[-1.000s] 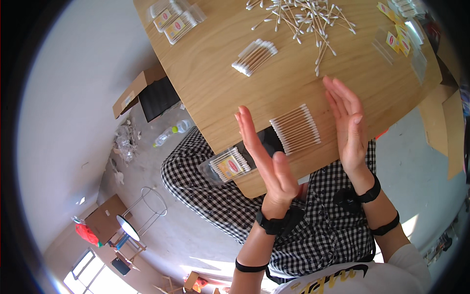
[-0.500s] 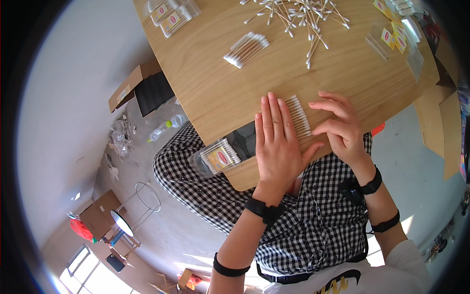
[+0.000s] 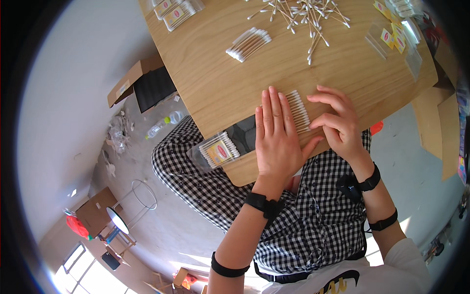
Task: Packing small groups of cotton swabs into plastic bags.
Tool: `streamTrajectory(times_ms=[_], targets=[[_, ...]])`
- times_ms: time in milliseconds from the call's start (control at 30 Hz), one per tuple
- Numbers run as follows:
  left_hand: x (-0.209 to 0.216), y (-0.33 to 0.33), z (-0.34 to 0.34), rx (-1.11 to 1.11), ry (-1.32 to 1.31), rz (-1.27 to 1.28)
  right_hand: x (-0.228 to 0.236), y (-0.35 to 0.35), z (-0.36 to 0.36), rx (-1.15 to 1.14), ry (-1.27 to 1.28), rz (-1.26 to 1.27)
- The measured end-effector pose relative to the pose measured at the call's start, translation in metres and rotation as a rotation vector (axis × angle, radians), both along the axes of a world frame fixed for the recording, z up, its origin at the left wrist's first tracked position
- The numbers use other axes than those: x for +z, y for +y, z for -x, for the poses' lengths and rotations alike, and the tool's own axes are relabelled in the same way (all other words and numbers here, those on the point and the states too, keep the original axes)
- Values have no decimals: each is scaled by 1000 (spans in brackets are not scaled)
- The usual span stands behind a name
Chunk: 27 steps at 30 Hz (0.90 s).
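My left hand lies flat, fingers stretched out side by side, over a row of cotton swabs. Their white tips stick out to the right of it; the rest of the row is hidden under the palm. A dark grey strip runs out from beneath that hand to the left. At its left end, a clear bag holds a pack of swabs with a yellow card, partly over the table edge. Just right of the swab tips is my right hand, fingers bent and apart, holding nothing.
A small bundle of swabs lies farther back on the wooden table, before a loose heap of swabs. Filled packs sit at the far left. Yellow cards and clear bags lie at the far right.
The table and the things on it have shifted slightly upward in the picture. My left hand stays flat on the row, and my right hand keeps nearly the same pose beside the tips.
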<state>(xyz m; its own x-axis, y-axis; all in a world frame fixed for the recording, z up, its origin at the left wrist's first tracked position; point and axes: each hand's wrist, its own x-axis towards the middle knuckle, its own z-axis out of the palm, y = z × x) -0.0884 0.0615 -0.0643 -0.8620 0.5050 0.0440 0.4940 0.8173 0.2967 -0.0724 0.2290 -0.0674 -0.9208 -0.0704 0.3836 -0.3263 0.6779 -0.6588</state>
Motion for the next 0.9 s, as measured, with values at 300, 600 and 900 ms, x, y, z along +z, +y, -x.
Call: streamTrajectory(times_ms=[300, 600, 900], targets=[[-2, -1, -1, 4, -9, -10, -2, 1, -4, 11, -13, 119], [-3, 1, 1, 11, 6, -65, 35, 5, 6, 233, -161, -185], [-1, 0, 1, 16, -37, -33, 68, 53, -16, 117, -355, -486]])
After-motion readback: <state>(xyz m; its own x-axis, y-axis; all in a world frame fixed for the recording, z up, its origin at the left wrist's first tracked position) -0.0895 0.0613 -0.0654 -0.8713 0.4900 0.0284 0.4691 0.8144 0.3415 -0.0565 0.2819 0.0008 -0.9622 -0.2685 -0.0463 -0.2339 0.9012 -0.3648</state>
